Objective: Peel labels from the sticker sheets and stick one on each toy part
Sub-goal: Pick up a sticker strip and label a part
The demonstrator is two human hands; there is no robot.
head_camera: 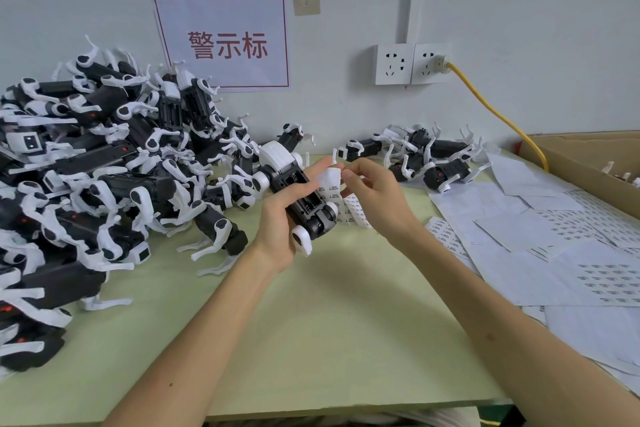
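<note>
Centre of frame: your left hand (284,218) grips one toy part (294,189), fingers wrapped round the black body, open battery bay turned up. Likely held so to give the label a flat face within thumb's reach.

Same hand's fingertips trap a sticker strip (329,180) against the toy, so stock and target sit together.

Your right hand (375,196) pinches the strip's upper edge between thumb and forefinger. Looks like a peel in progress; cannot tell whether a label has lifted.

Left third of frame: big pile of toy parts (104,166) on the green table (311,322). Smaller group (426,156) lies right of centre by the wall. One is probably in-stock and the other finished work; which is which does not show.

Right side: sticker sheets (554,236) overlap loosely, several showing printed labels, near your right hand.

Right edge: open cardboard box (571,156). Only a few small white pieces show over its rim; contents otherwise hidden.
</note>
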